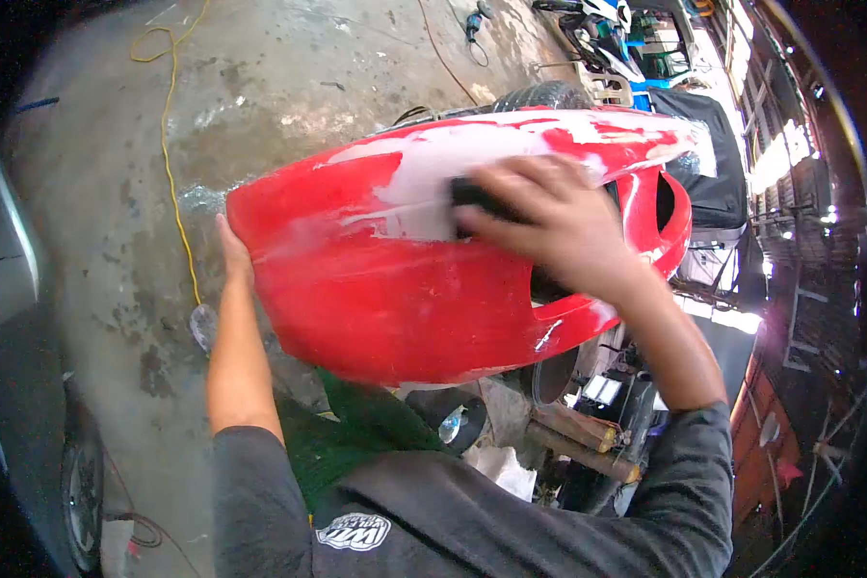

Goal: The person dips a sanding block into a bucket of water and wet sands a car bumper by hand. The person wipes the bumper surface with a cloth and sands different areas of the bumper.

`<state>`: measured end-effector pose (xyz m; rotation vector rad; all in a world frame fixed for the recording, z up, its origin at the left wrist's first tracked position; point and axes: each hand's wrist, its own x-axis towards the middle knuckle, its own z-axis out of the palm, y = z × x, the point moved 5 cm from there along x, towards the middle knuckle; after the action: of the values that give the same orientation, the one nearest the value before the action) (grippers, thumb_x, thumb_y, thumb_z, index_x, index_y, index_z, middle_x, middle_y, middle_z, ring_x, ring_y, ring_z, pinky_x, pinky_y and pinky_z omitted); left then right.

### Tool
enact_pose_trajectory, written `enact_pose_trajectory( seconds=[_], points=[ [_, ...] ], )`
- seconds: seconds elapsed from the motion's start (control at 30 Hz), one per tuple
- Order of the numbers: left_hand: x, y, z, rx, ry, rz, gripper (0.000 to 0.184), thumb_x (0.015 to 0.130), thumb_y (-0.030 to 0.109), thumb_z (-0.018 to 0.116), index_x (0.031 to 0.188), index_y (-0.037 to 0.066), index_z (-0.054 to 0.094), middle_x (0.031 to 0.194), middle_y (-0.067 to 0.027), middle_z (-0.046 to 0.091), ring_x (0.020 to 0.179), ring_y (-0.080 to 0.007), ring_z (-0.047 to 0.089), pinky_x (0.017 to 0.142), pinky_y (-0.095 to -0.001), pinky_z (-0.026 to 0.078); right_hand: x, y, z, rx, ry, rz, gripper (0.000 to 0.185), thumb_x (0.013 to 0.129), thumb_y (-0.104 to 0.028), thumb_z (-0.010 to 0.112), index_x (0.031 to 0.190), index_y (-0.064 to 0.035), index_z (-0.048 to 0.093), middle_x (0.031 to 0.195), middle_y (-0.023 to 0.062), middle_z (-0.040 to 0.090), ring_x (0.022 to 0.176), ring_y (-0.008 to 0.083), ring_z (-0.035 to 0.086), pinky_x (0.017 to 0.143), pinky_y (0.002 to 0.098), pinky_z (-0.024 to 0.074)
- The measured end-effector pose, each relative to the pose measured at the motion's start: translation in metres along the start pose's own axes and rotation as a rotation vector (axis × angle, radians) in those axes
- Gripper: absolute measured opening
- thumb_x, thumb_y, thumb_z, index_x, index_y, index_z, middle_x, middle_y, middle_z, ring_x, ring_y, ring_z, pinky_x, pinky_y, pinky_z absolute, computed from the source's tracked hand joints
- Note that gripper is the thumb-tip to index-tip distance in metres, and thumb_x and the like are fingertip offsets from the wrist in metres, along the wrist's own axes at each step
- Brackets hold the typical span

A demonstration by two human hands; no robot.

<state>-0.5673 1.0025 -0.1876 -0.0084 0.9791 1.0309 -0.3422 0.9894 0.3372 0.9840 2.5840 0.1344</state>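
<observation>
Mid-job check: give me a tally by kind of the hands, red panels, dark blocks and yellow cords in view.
Hands: 2 (left hand at the panel's edge, right hand on the block)
Red panel: 1
Dark block, partly covered and blurred: 1
Yellow cord on the floor: 1
Total: 5

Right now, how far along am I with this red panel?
Probably partway. The red panel already has a broad pale area across its upper middle, patchy at the edges. Your right hand holds a dark block against it, your left hand at one end. Likely left: evening those patchy edges; I can't tell whether the glossy red lower side needs work.
</observation>
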Motion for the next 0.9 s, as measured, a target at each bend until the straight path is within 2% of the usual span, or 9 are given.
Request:
enact_pose_trajectory(
  seconds=[0.1, 0.17, 0.3, 0.4, 0.5, 0.57, 0.67, 0.8, 0.9],
  points=[
    [0.021, -0.001, -0.016, 0.173, 0.148, 0.176, 0.081, 0.109, 0.064, 0.026, 0.152, -0.001, 0.047, 0.151, -0.0135, 0.056, 0.141, -0.0300, 0.051, 0.122, -0.0415, 0.035, -0.048, 0.035, -0.016, -0.103, -0.035, 0.146, 0.047, 0.088, -0.022, 0.064, 0.133, -0.0313, 0.070, 0.149, 0.0047, 0.057, 0.132, 0.0326, 0.056, 0.107, 0.0523, 0.0454],
    [0.029, -0.008, -0.026, 0.128, 0.063, 0.120, 0.081, 0.108, 0.065, 0.027, 0.151, 0.000, 0.050, 0.150, -0.0135, 0.057, 0.138, -0.0299, 0.055, 0.119, -0.0430, 0.039, -0.021, 0.014, -0.003, -0.069, 0.013, 0.048, 0.048, 0.085, -0.020, 0.065, 0.131, -0.0316, 0.071, 0.148, 0.0047, 0.057, 0.130, 0.0304, 0.057, 0.105, 0.0509, 0.0467],
    [0.007, 0.000, -0.011, 0.098, 0.063, 0.082, 0.080, 0.109, 0.063, 0.026, 0.152, 0.000, 0.049, 0.153, -0.0133, 0.054, 0.142, -0.0280, 0.051, 0.122, -0.0409, 0.035, 0.075, -0.064, 0.053, -0.155, 0.070, -0.161, 0.038, 0.089, -0.026, 0.060, 0.121, -0.0115, 0.072, 0.141, 0.0088, 0.059, 0.124, 0.0260, 0.055, 0.102, 0.0428, 0.0463],
    [0.009, -0.003, -0.003, -0.077, -0.093, -0.019, 0.080, 0.109, 0.063, 0.027, 0.150, 0.000, 0.051, 0.152, -0.0127, 0.055, 0.140, -0.0273, 0.053, 0.120, -0.0402, 0.037, 0.045, -0.038, 0.033, -0.029, 0.084, -0.124, 0.036, 0.087, -0.025, 0.062, 0.121, -0.0194, 0.073, 0.137, 0.0084, 0.060, 0.126, 0.0274, 0.055, 0.101, 0.0442, 0.0480],
    [-0.008, 0.008, 0.011, 0.032, 0.023, 0.019, 0.081, 0.108, 0.065, 0.026, 0.148, 0.000, 0.053, 0.151, -0.0116, 0.056, 0.138, -0.0277, 0.054, 0.119, -0.0408, 0.039, -0.040, 0.029, -0.006, -0.050, 0.081, 0.050, 0.041, 0.087, -0.023, 0.065, 0.126, -0.0301, 0.073, 0.140, 0.0081, 0.061, 0.130, 0.0315, 0.056, 0.102, 0.0478, 0.0487],
    [0.025, -0.004, -0.020, 0.102, 0.014, 0.097, 0.081, 0.108, 0.065, 0.025, 0.147, 0.000, 0.054, 0.150, -0.0112, 0.057, 0.138, -0.0280, 0.055, 0.119, -0.0416, 0.039, -0.083, 0.064, -0.010, 0.004, 0.169, 0.227, 0.044, 0.086, -0.023, 0.066, 0.130, -0.0307, 0.072, 0.143, 0.0084, 0.060, 0.131, 0.0337, 0.056, 0.102, 0.0503, 0.0477],
    [0.026, -0.005, -0.026, 0.140, 0.036, 0.111, 0.082, 0.107, 0.067, 0.025, 0.147, 0.001, 0.053, 0.150, -0.0116, 0.057, 0.138, -0.0287, 0.055, 0.119, -0.0425, 0.040, -0.055, 0.045, 0.001, 0.012, 0.211, 0.139, 0.045, 0.087, -0.023, 0.066, 0.131, -0.0313, 0.071, 0.143, 0.0085, 0.060, 0.131, 0.0329, 0.057, 0.104, 0.0510, 0.0464],
    [-0.006, 0.000, -0.002, 0.048, 0.008, -0.006, 0.084, 0.107, 0.069, 0.025, 0.150, 0.001, 0.050, 0.150, -0.0125, 0.056, 0.138, -0.0298, 0.054, 0.119, -0.0430, 0.040, 0.048, -0.045, 0.043, -0.119, 0.101, -0.124, 0.037, 0.089, -0.025, 0.061, 0.123, -0.0172, 0.071, 0.142, 0.0092, 0.058, 0.132, 0.0274, 0.054, 0.106, 0.0466, 0.0459],
    [0.007, -0.001, -0.009, 0.048, -0.003, -0.007, 0.087, 0.106, 0.071, 0.024, 0.152, 0.001, 0.048, 0.153, -0.0126, 0.054, 0.140, -0.0306, 0.053, 0.120, -0.0442, 0.039, 0.024, -0.025, 0.028, 0.016, 0.165, -0.097, 0.035, 0.089, -0.025, 0.061, 0.122, -0.0193, 0.071, 0.139, 0.0088, 0.060, 0.132, 0.0282, 0.054, 0.106, 0.0480, 0.0457]
  ],
)
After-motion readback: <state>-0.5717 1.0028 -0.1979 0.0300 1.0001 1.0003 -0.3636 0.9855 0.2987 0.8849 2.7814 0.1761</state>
